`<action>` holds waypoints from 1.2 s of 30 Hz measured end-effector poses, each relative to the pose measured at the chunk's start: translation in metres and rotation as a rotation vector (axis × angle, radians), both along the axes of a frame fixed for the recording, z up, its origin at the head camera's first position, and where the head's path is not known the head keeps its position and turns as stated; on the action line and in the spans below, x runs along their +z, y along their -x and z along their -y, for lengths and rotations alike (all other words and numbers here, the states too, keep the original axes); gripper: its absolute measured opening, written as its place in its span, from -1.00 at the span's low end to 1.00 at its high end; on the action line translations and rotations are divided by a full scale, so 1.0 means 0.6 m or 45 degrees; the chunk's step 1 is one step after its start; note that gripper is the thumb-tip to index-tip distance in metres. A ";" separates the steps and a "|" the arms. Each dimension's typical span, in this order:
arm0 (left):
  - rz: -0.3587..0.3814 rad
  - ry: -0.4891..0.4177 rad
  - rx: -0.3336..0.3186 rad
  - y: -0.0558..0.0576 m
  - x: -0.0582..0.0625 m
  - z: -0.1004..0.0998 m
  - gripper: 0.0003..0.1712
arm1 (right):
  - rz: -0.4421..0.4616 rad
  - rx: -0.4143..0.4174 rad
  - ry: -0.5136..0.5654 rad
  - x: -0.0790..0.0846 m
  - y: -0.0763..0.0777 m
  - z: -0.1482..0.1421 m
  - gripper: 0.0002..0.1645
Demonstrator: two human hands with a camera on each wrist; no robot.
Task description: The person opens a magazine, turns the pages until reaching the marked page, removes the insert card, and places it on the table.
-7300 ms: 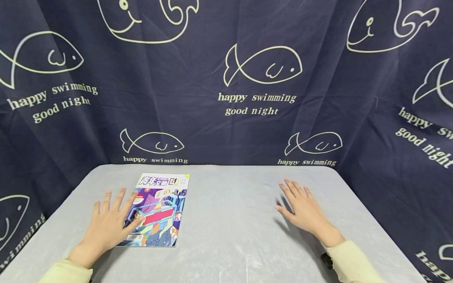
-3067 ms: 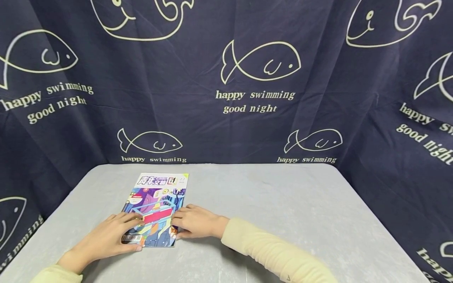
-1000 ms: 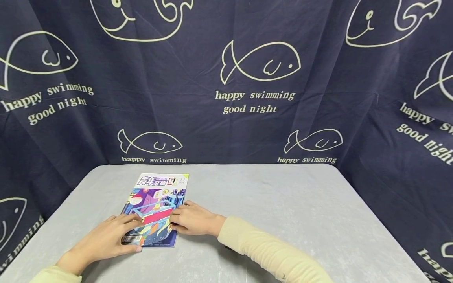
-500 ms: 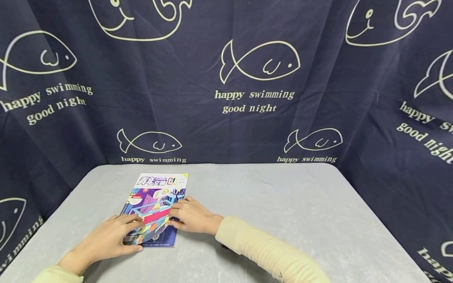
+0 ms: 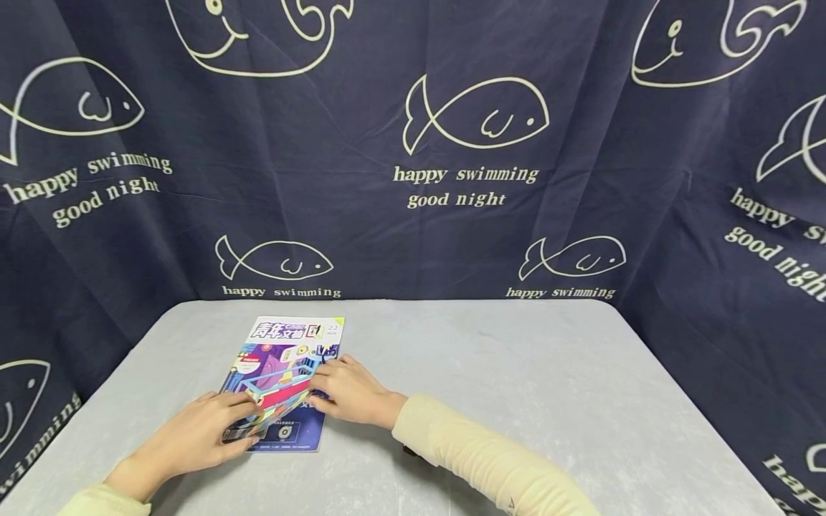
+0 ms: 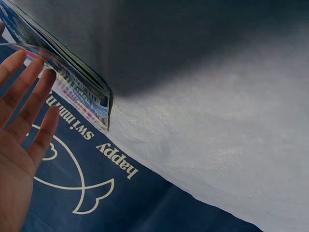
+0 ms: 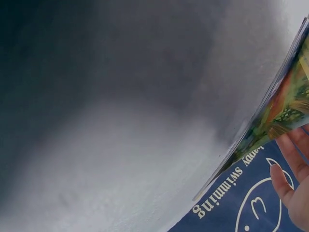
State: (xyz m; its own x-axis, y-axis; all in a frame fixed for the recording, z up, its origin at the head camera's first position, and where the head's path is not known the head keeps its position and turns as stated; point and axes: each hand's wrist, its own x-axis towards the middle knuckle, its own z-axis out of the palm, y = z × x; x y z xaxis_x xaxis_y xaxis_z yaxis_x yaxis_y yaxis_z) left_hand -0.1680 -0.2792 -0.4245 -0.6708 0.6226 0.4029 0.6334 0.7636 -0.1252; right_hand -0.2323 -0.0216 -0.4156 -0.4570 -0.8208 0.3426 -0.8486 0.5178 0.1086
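Note:
A magazine (image 5: pixel 284 358) with a colourful purple and blue cover lies on the left of the table. My right hand (image 5: pixel 351 394) pinches the right edge of the cover. The cover's lower right part is raised and bent leftward, baring a dark blue page (image 5: pixel 303 433) beneath. Over the lower left of the cover rests my left hand (image 5: pixel 200 433), its thumb near the bottom edge. In the left wrist view its fingers (image 6: pixel 36 96) are spread and fairly straight beside the barcode corner. The right wrist view shows fingers (image 7: pixel 292 154) at the lifted, green-orange inner side (image 7: pixel 285 106).
The grey-covered table (image 5: pixel 490 373) carries the magazine. A dark blue curtain (image 5: pixel 361 179) with white fish drawings and lettering surrounds it at the back and sides.
Both hands came to the magazine from resting apart. The right hand then took the cover's right edge and lifted it up and leftward, uncovering more of the blue page. The left hand stayed nearly still lately.

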 end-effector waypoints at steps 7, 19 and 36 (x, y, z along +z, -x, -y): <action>-0.080 -0.032 -0.019 0.001 0.001 0.003 -0.63 | -0.004 -0.009 0.052 0.004 0.000 -0.003 -0.73; -0.119 -0.084 -0.003 0.000 0.013 0.005 -0.55 | -0.022 -0.043 0.094 0.008 0.004 -0.013 -0.72; -0.209 -0.180 -0.080 0.008 0.026 0.021 -0.44 | -0.024 -0.046 0.127 0.014 0.004 -0.022 -0.70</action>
